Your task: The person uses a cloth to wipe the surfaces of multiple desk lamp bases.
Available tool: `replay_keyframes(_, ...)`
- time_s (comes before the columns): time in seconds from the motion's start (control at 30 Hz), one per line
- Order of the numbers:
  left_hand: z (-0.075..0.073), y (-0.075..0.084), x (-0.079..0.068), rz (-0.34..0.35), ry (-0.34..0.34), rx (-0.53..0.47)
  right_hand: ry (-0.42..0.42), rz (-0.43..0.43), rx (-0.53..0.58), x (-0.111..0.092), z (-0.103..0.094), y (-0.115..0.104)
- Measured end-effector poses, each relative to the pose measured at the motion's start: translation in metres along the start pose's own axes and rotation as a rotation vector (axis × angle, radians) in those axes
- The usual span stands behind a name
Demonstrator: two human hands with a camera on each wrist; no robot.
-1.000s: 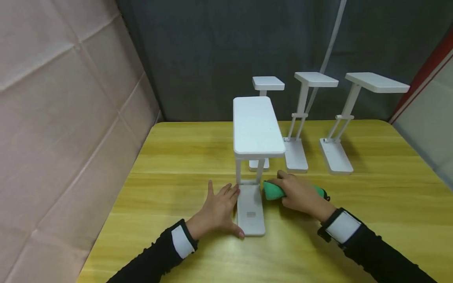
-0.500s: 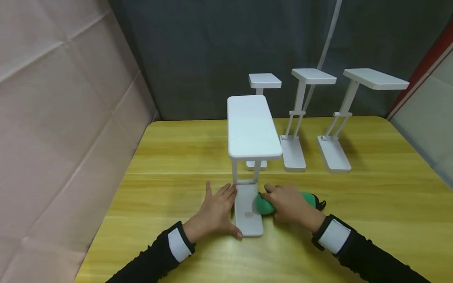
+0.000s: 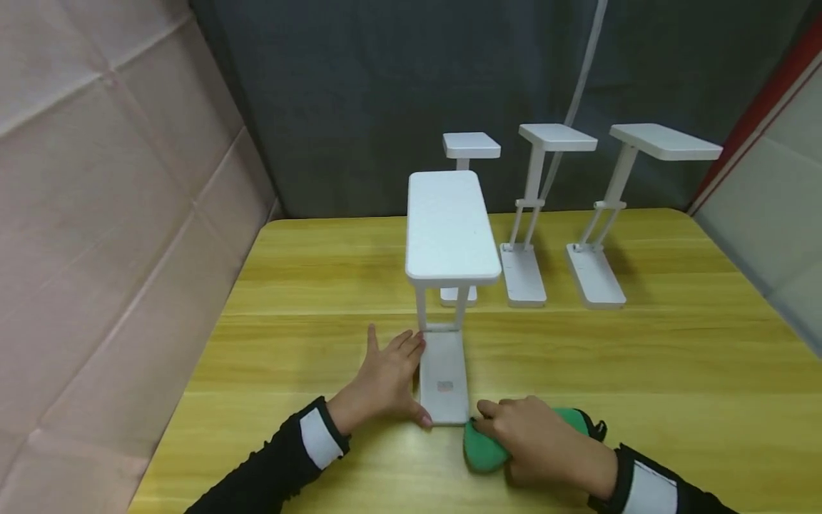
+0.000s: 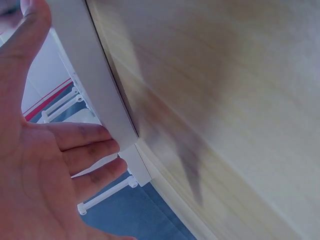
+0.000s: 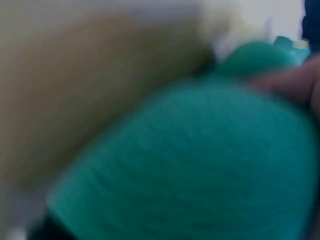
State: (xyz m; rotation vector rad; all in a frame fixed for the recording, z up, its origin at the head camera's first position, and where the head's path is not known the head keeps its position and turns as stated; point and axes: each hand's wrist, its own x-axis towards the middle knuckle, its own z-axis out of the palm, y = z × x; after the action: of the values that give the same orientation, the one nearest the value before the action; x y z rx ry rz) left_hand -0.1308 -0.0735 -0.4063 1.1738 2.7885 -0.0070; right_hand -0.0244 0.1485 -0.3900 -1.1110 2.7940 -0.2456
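Note:
A white folding desk lamp [image 3: 452,225] stands upright on the wooden table, its flat head raised above its base [image 3: 443,371]. My left hand [image 3: 385,378] spreads along the base's left side, fingertips at that edge and thumb at the near left corner. In the left wrist view, the straight fingers [image 4: 87,140] lie against the side of the base. At the base's near right corner, my right hand [image 3: 539,435] grips a soft green pad [image 3: 484,453] with black trim and a black loop at its end. The pad's green fabric fills much of the blurred right wrist view.
Three more white desk lamps stand farther back: one partly behind the near lamp [image 3: 472,145], one [image 3: 523,275] to its right and another [image 3: 596,278] farther right. A dark curtain [image 3: 359,107] hangs behind the table [image 3: 308,285]; pale quilted sheeting [image 3: 115,250] covers the left side.
My right hand has drawn the green pad towards me, from beside the lamp base's far end to its near right corner. My left hand has stayed at the base.

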Motion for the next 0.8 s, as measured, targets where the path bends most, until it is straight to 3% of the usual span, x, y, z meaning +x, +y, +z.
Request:
replay_keyframes(0.07,0.001,-0.001,-0.001,0.003,0.001,0.003,0.005,-0.059,0.078,0.0,0.001,-0.01)
replay_keyframes(0.13,0.001,-0.001,-0.001,0.007,0.014,0.006,0.038,-0.114,0.063,0.005,0.003,-0.02)
replay_keyframes(0.3,0.001,0.001,-0.002,0.01,0.038,0.043,0.136,-0.149,-0.323,0.028,0.014,-0.035)
replay_keyframes(0.4,0.004,0.001,-0.001,0.008,0.027,0.046,0.128,-0.15,-0.421,0.033,0.021,-0.034)
replay_keyframes(0.6,0.004,0.002,0.0,-0.001,-0.002,0.03,0.103,-0.068,-0.27,0.015,0.022,-0.017)
replay_keyframes(0.8,0.003,-0.001,0.001,-0.006,-0.014,0.02,0.042,0.046,-0.039,-0.008,0.005,0.016)
